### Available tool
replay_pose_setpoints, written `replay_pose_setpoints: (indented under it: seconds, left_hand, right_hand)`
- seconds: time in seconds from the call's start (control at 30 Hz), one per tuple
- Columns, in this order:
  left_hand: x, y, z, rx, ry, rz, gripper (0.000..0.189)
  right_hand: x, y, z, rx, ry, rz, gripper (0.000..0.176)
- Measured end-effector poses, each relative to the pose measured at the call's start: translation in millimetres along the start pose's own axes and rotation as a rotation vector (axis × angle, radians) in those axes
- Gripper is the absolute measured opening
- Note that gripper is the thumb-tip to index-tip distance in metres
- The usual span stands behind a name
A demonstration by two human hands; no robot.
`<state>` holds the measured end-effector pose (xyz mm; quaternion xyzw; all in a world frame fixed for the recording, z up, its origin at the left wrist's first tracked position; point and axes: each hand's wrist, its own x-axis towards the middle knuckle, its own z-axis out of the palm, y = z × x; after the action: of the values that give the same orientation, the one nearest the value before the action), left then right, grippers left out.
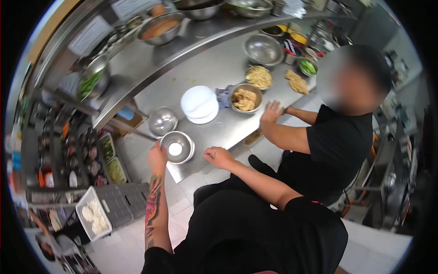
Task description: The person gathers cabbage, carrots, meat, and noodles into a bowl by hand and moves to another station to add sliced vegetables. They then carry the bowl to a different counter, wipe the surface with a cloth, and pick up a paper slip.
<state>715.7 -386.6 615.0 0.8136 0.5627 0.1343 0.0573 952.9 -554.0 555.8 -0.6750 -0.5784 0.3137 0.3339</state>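
Observation:
My left hand (157, 157) grips the left rim of a steel mixing bowl (188, 157) at the corner of the metal counter. Inside that bowl lies a round white thing (174, 149), too small to name. My right hand (218, 157) hovers just past the counter's front edge, to the right of the bowl, with its fingers curled together; whatever they may hold is hidden. Another steel bowl (163, 121) stands right behind mine. Beyond it, a white round tub (199, 104) with a pale lid sits on the counter.
To the right, a co-worker (346, 132) rests a hand near a bowl of pale pieces (245, 99). Noodle-like strands (258, 76) lie behind it. A steel shelf (182, 50) with bowls overhangs the counter (223, 125). A white bin (93, 213) stands at lower left.

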Motion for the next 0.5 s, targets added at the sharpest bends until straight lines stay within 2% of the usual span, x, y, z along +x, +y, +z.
replay_pose_setpoints:
  seconds: [0.03,0.07,0.13,0.23,0.27,0.3,0.37,0.4,0.47,0.5]
  left_hand:
    - [-1,-2,0,-0.047,0.092,0.086,0.019]
    - [-4,-2,2,-0.062,0.074,0.119,0.019]
    - [-4,6,-18,-0.362,0.152,0.142,0.011]
    - [-7,10,-29,-0.582,0.2,0.285,0.014]
    - [-7,4,-21,-0.546,0.281,0.418,0.02]
    - [-6,-3,-12,-0.564,0.281,0.441,0.02]
    - [-7,-18,9,-0.587,0.164,0.424,0.022]
    - [-5,-24,15,-0.653,0.2,0.454,0.023]
    - [-8,-26,11,-0.899,0.186,0.366,0.025]
    - [-12,-29,6,-1.036,0.17,0.32,0.026]
  right_hand:
    - [-10,10,2,-0.003,0.027,0.036,0.022]
    - [-19,19,6,-0.021,0.014,0.046,0.021]
    - [-34,28,13,-0.052,0.003,0.099,0.019]
    - [-58,27,17,-0.155,0.003,0.073,0.019]
    - [-63,24,18,-0.166,0.028,0.087,0.019]
    - [-68,17,19,-0.146,0.045,0.112,0.019]
    - [-78,1,27,-0.1,0.072,0.155,0.02]
    - [-80,-6,34,-0.104,0.094,0.159,0.02]
    - [-82,-22,45,-0.077,0.25,0.175,0.021]
    - [-82,-39,52,-0.086,0.261,0.171,0.021]
